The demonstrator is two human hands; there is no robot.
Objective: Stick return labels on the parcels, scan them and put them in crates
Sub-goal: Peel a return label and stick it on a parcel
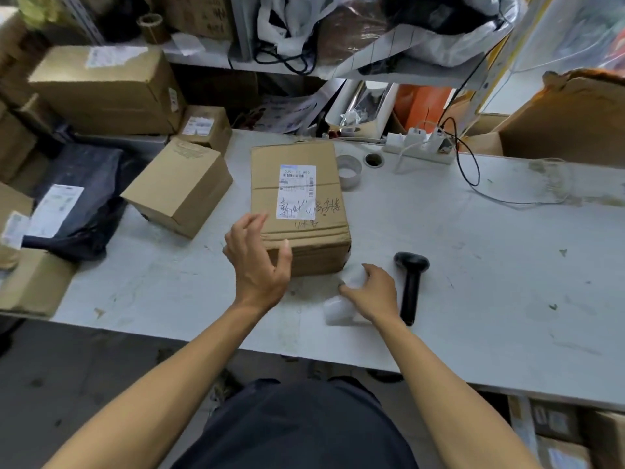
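on the grey table point(473, 265), near its front edge and left of the middle, a brown cardboard parcel point(299, 211) is laid flat, its long axis running from the near edge toward the back shelf. a white shipping label point(296, 191) is stuck on the top face, set lengthwise along the same axis, with handwriting across its lower part and onto the cardboard beside it. the left hand point(258, 258) is held at the near left corner of the parcel with the fingers spread and loosely bent; whether the cardboard is touched cannot be told, and nothing is gripped. the right hand point(372, 289) is curled round a blurred white thing point(341, 299), perhaps a roll of labels, just in front of the parcel's near right corner. a black handheld scanner point(411, 286) is laid just right of that hand, its head pointing away toward the back, its handle toward the table edge. a smaller box point(179, 187) is set left of the parcel, and a roll of tape point(349, 170) lies beside its far right corner.
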